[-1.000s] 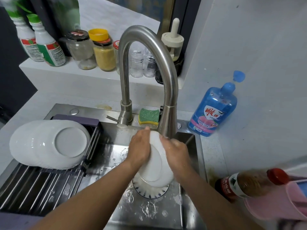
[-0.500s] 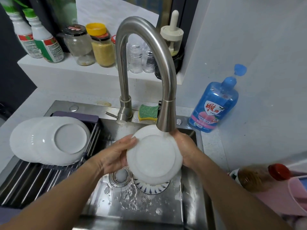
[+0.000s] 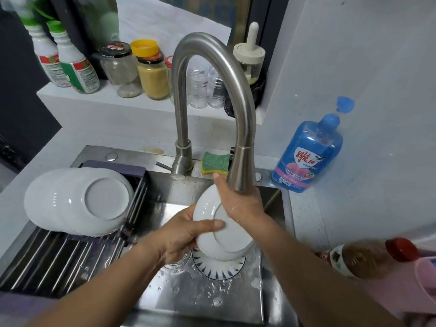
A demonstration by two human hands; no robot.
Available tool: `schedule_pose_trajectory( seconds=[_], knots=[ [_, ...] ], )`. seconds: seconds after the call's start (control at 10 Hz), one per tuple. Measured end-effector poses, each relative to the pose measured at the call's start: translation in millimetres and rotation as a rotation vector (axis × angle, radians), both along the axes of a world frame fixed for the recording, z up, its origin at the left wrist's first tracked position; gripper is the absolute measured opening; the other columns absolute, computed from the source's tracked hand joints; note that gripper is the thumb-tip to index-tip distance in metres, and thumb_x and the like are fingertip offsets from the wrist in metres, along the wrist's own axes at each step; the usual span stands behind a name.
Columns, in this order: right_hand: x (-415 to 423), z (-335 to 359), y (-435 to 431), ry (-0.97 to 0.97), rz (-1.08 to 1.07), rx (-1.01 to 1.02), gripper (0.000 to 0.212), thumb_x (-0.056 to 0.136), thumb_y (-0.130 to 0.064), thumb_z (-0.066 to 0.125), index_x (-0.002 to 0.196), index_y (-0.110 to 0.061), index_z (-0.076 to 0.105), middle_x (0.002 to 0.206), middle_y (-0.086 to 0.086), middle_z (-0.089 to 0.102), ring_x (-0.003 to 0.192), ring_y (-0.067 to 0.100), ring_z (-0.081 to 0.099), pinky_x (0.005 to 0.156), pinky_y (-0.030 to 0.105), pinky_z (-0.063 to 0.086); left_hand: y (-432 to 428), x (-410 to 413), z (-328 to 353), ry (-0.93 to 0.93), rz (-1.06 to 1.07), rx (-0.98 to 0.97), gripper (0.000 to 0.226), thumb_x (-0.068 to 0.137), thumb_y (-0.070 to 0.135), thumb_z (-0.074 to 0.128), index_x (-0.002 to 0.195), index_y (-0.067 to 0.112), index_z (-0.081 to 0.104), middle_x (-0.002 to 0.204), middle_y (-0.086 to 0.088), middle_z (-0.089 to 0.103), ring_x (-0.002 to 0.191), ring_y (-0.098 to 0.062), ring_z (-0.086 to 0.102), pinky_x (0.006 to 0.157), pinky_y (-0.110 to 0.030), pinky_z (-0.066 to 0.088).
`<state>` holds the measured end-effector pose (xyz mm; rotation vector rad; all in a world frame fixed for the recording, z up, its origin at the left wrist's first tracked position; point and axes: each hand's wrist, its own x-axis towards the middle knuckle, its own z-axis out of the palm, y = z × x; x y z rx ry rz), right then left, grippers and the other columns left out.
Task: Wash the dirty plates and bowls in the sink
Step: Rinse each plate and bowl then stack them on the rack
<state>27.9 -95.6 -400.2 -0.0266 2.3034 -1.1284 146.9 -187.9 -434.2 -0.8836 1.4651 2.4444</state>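
Head view: a white plate (image 3: 226, 239) is held tilted over the sink (image 3: 200, 300), its underside and foot ring turned towards the camera, just below the head of the steel tap (image 3: 238, 114). The plate's near left rim is gripped by the left hand (image 3: 179, 237), with the thumb laid across the underside and the fingers curled behind. The right hand (image 3: 240, 204) is laid on the plate's far part, the thumb stretched up along the rim; its fingers are hidden behind the tap head, so whether they are clamped round the rim cannot be told. Directly beneath the plate, a dish with blue dashes (image 3: 217, 271) is seen lying on the wet sink floor. To the left, a stack of white plates (image 3: 77, 201) is set upside down on a drying rack (image 3: 59, 260). A green and yellow sponge (image 3: 215, 162) is placed on the far ledge behind the tap, and a blue detergent bottle (image 3: 306, 159) is stood on the counter to the right.
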Motion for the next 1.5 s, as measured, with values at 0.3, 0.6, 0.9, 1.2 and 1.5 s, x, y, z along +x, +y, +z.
schedule_pose_trajectory(
  seconds=[0.3,0.6,0.9,1.2,1.5],
  knots=[
    [-18.1,-24.7,11.0,-0.060,-0.180,-0.172,0.034,0.106,-0.013,0.040,0.131,0.005,0.055,0.126,0.028,0.061,0.117,0.045,0.058,0.096,0.046,0.049,8.3,19.6,-7.2,0.184,0.378,0.246,0.045,0.081,-0.002,0.068,0.125,0.003,0.064,0.119,-0.019,0.073,0.105,-0.027,0.073,0.090,-0.039,0.060],
    [10.3,-48.0,10.2,-0.637,-0.786,-0.634,0.063,0.102,-0.064,0.033,0.132,-0.016,0.061,0.132,0.015,0.066,0.130,0.036,0.054,0.115,0.047,0.033,28.5,17.1,-20.5,0.303,0.593,0.436,0.098,0.049,0.018,0.103,0.136,0.008,0.058,0.133,-0.017,0.066,0.124,-0.028,0.064,0.099,-0.046,0.054],
    [1.6,-57.3,28.1,-0.540,-0.278,-0.781,0.084,0.061,-0.045,0.094,0.132,-0.010,0.064,0.125,0.018,0.070,0.118,0.039,0.066,0.097,0.064,0.051,11.1,22.6,-27.5,0.139,0.491,0.552,0.054,0.089,0.023,0.063,0.140,0.007,0.055,0.131,-0.015,0.068,0.110,-0.028,0.072,0.092,-0.048,0.056],
    [-14.5,-64.4,33.8,-0.591,-0.454,-0.480,0.067,0.071,-0.041,0.090,0.124,-0.009,0.066,0.104,0.020,0.076,0.093,0.042,0.074,0.082,0.069,0.055,25.3,30.8,-53.8,0.210,-0.075,-0.780,0.086,0.072,0.069,0.076,0.146,0.065,0.031,0.158,0.038,0.020,0.151,0.007,0.012,0.122,-0.031,0.021],
    [-19.0,-30.5,30.9,-0.606,-0.398,-0.471,0.030,0.101,-0.026,0.063,0.106,0.003,0.059,0.109,0.027,0.069,0.096,0.039,0.069,0.088,0.054,0.059,11.1,17.5,-56.9,0.175,-0.010,-1.282,0.059,0.097,0.005,0.051,0.128,0.055,0.050,0.125,0.030,0.059,0.117,-0.001,0.058,0.094,-0.025,0.049]
  ],
)
